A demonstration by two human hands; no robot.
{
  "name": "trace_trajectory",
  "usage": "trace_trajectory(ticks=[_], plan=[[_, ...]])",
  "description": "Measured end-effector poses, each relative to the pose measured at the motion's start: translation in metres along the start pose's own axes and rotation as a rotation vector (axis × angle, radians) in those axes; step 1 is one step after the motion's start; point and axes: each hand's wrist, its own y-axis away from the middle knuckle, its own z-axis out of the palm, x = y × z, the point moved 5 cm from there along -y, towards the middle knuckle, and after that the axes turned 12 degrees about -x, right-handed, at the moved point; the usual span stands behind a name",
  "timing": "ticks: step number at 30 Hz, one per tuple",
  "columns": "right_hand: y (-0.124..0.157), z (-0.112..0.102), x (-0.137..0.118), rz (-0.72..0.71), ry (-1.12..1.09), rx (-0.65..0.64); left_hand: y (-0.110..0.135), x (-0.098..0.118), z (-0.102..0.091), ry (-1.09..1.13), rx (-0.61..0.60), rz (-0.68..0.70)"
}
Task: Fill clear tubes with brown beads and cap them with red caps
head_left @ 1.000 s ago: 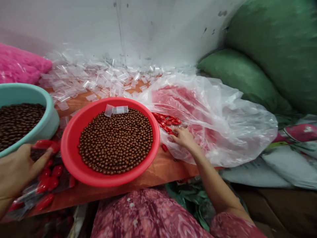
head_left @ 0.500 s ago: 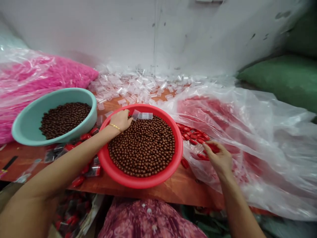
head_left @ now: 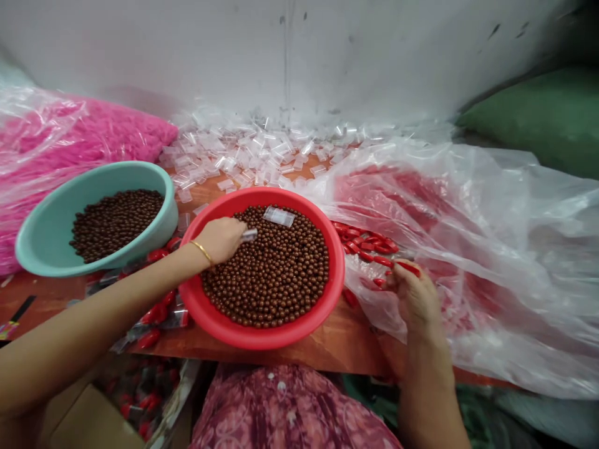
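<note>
Over the left part of a red basin (head_left: 262,338), my left hand (head_left: 223,239) is closed on a small clear plastic case (head_left: 249,235). Shiny brown balls (head_left: 271,274) fill much of the basin, and another clear case (head_left: 279,216) lies on top of them near the far rim. To the right of the basin, my right hand (head_left: 418,298) pinches a glossy red plastic piece (head_left: 407,268) between thumb and fingers. Similar red pieces (head_left: 365,240) lie just beyond it, at the mouth of a clear plastic bag (head_left: 505,249).
At left stands a teal basin (head_left: 171,212) with more brown balls. Pink pieces fill a clear bag (head_left: 112,131) behind it. Clear cases (head_left: 243,149) are heaped along the wall. Red-and-clear items (head_left: 159,312) lie left of the red basin; an open box (head_left: 93,418) sits below the table edge.
My left hand has drawn a clear case slightly nearer, leaving the other on the balls. My right hand has closed on a red piece and lifted it from the pile. The view has shifted slightly.
</note>
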Motion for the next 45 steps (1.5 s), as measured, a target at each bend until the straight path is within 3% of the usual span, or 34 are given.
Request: trace_trajectory(ticks=[3, 7, 10, 14, 19, 23, 27, 32, 38, 45], plan=[[0.002, -0.006, -0.001, -0.026, 0.103, 0.046, 0.005, 0.024, 0.017, -0.122, -0.098, 0.134], [0.015, 0.002, -0.019, -0.212, 0.136, 0.057, -0.015, 0.05, 0.033, -0.012, -0.098, 0.197], [0.025, 0.017, -0.032, -0.305, 0.047, -0.033, -0.034, 0.054, 0.038, 0.241, -0.07, 0.153], [0.032, 0.035, -0.039, -0.289, -0.043, -0.108, -0.043, 0.048, 0.04, 0.552, -0.06, 0.177], [0.032, 0.06, -0.035, -0.074, -0.108, -0.261, -0.025, 0.039, 0.028, 1.323, -0.024, 0.365], [0.033, 0.083, -0.043, -0.024, -0.025, -0.372, -0.004, 0.04, 0.024, 1.593, 0.007, 0.36], [0.032, 0.114, -0.061, -0.138, 0.181, -0.482, 0.009, 0.046, 0.028, 1.804, -0.055, 0.332], [0.028, 0.156, -0.067, -0.324, 0.391, -0.601, 0.012, 0.045, 0.037, 1.891, -0.18, 0.175], [0.024, 0.177, -0.039, -0.159, 0.295, -0.677, 0.015, 0.047, 0.032, 1.865, -0.153, 0.22], [0.029, 0.178, -0.035, 0.0, 0.175, -0.678, 0.013, 0.046, 0.035, 1.831, -0.136, 0.151]])
